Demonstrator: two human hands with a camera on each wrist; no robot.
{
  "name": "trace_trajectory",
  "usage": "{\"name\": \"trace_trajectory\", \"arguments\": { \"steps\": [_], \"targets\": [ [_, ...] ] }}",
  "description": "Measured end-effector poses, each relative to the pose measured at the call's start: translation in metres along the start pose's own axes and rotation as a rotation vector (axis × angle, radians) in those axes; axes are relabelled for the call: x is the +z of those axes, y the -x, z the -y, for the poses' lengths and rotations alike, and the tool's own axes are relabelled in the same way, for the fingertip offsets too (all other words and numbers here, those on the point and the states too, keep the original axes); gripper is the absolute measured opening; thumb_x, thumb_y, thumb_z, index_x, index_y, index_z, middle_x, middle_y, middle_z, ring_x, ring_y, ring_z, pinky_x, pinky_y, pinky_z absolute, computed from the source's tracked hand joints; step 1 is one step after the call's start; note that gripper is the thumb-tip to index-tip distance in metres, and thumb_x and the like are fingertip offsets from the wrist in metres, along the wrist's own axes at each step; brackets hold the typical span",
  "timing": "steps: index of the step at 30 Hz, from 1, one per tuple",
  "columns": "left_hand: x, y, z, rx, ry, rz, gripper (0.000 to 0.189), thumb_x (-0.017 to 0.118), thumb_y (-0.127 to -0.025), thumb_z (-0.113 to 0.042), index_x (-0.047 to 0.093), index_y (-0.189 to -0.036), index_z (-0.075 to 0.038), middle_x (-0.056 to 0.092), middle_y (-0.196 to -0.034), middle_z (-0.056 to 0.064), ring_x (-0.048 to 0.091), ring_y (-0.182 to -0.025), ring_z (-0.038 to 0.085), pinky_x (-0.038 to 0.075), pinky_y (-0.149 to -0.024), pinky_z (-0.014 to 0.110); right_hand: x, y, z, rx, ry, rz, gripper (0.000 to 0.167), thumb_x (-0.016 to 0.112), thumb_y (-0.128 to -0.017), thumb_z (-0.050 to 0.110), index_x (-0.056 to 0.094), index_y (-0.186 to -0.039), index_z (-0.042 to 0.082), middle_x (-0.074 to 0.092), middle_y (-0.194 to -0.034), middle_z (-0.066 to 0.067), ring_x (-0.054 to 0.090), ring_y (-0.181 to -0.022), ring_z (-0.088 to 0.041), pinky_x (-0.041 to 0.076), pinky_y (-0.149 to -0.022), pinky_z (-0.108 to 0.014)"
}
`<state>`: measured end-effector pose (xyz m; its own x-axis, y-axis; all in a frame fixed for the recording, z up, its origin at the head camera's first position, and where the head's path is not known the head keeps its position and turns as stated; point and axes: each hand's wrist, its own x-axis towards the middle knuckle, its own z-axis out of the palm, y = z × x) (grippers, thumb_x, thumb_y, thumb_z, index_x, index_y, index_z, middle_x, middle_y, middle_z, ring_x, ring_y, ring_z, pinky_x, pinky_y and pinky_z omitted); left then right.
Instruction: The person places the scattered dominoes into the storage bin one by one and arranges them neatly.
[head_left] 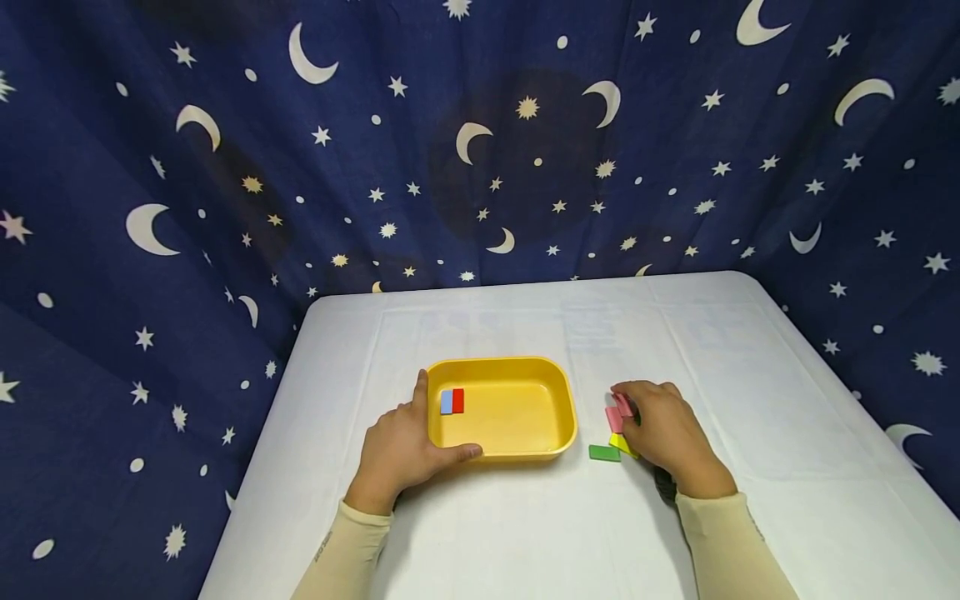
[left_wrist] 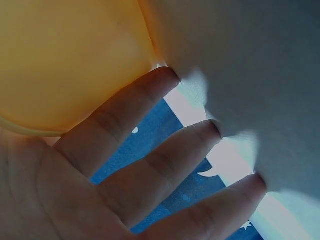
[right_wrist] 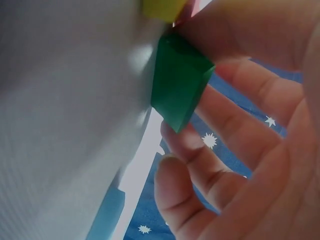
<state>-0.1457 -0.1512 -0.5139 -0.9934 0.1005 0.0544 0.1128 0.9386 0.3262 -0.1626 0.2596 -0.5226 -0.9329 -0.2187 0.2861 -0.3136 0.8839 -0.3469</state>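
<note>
– Which step?
– Grasping, seemingly; a pink block (head_left: 624, 405) is pinched within the right hand (head_left: 665, 427); left of it, a tray (head_left: 512, 415) is touched by the outspread left hand (head_left: 399, 447).
– Next?
– Careful lifting is needed.

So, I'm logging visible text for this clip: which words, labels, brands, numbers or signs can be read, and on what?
No text is readable.
Left sleeve: small dark marking near the cuff, too small to read.
Right sleeve: faint marking, too small to read.
Tabletop: faint far-side patches; cannot tell if lettering.
Yellow tray, curtain: no lettering visible.
</note>
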Motion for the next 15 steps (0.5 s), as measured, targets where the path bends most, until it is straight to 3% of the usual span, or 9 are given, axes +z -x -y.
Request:
{"name": "trace_trajectory", "arguments": {
  "steps": [9, 15],
  "targets": [
    [0.0007, 0.0001, 0.0004, -0.002, -0.024, 0.0, 0.147, 0.04, -0.062, -0.11, 0.02, -0.169, -0.01, 0.064, -0.08, 0.007, 0.061, -0.065, 0.022, 0.045, -0.049, 0.037, 0.0006, 0.0004, -0.0008, -0.009, -0.001, 0.007, 0.048, 0.074, -0.08, 0.0, 0.071, -0.128, 0.002, 0.072, -0.123, -0.018, 0.061, -0.103, -0.041, 0.046, -0.094, -0.056],
    [0.0028, -0.0009, 0.0012, 0.0, -0.041, -0.016, 0.144, 0.04, -0.066, -0.108, 0.019, -0.17, -0.011, 0.057, -0.07, 0.005, 0.056, -0.057, 0.021, 0.042, -0.044, 0.036, 0.001, -0.0004, -0.0012, -0.01, 0.013, 0.017, 0.049, 0.078, -0.085, 0.004, 0.068, -0.132, 0.001, 0.07, -0.126, -0.021, 0.059, -0.107, -0.044, 0.045, -0.096, -0.059]
  ]
}}
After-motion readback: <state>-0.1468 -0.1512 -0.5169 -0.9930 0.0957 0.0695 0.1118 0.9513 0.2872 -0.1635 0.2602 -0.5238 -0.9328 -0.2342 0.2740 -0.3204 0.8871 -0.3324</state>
